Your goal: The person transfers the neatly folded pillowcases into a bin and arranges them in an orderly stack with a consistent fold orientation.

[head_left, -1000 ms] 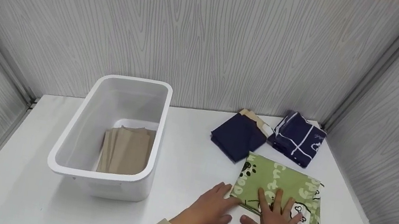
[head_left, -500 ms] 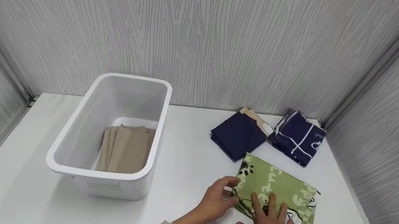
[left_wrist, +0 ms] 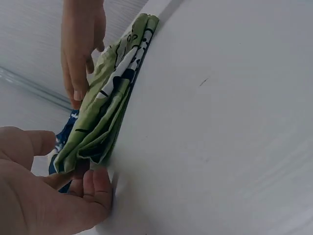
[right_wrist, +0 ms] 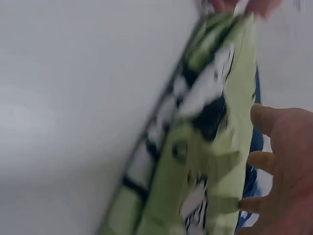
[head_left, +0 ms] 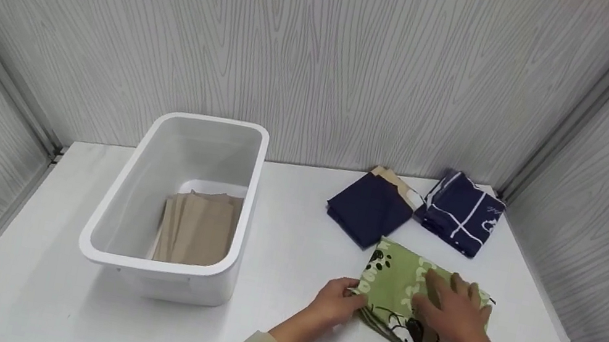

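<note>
On the table lies a folded green cloth (head_left: 395, 281) printed with white letters, a paw print and cartoon animals. My left hand (head_left: 336, 302) holds its left edge, fingers curled at the layered side; the left wrist view shows the thumb (left_wrist: 41, 142) raised above the cloth. Over the cloth's right half is my right hand (head_left: 453, 307), fingers spread and slightly bent. In the right wrist view its fingertips (right_wrist: 257, 159) cast shadows on the fabric; whether they touch it I cannot tell. Several layers show along the near edge.
Behind the green cloth lie a folded navy and tan cloth (head_left: 368, 207) and a navy cloth with white lines (head_left: 463, 214). At left stands a deep white bin (head_left: 106, 211) with folded brown cloths or papers (head_left: 203, 231) inside. Grey wood-patterned walls (head_left: 324, 61) border the white table (head_left: 296, 219).
My left hand has moved from resting beside the green cloth to holding its left edge. The cloth shifted left, then back right. My right hand has slid up and right across it.
</note>
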{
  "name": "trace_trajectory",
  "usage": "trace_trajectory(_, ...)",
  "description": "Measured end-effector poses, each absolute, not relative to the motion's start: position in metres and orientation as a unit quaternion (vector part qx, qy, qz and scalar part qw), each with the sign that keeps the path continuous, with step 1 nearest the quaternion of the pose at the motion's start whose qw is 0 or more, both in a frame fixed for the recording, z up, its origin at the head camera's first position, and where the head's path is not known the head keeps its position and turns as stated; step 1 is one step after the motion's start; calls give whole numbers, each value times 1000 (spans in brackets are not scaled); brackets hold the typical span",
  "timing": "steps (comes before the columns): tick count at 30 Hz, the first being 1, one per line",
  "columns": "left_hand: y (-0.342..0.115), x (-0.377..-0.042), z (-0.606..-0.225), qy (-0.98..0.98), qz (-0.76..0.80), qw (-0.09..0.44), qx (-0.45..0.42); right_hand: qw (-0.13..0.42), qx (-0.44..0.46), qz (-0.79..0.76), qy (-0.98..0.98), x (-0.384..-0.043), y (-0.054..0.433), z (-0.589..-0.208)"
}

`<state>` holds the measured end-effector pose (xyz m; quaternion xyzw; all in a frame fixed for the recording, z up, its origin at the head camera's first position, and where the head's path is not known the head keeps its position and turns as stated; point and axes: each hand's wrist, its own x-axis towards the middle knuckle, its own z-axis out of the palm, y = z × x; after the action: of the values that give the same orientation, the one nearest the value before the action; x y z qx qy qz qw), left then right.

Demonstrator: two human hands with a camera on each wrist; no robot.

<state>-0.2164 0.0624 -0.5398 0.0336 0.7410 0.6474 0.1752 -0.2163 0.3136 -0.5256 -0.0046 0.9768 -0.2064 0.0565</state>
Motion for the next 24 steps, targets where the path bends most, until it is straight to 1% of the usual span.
trace_trajectory(2, 66, -218, -539, 723, 668, 177, 27, 53, -4, -203, 978, -226, 328, -528)
trace_trajectory(7, 73, -215, -536, 684, 707, 179, 22, 75, 17, -203, 976, -239, 352, -534)
trace_trajectory(11, 75, -214, -529, 691, 704, 156, 52, 76, 31, -200, 976, -241, 355, -529)
trace_trajectory(16, 65, -219, -520, 724, 677, 105, 84, 85, -1, -218, 972, -242, 347, -517)
trace_trajectory(20, 46, -230, -511, 750, 652, 55, 94, 105, -20, -311, 944, -243, 339, -514)
trace_trajectory(24, 24, -252, -504, 725, 688, 16, 41, 145, 27, -505, 850, -244, 321, -520)
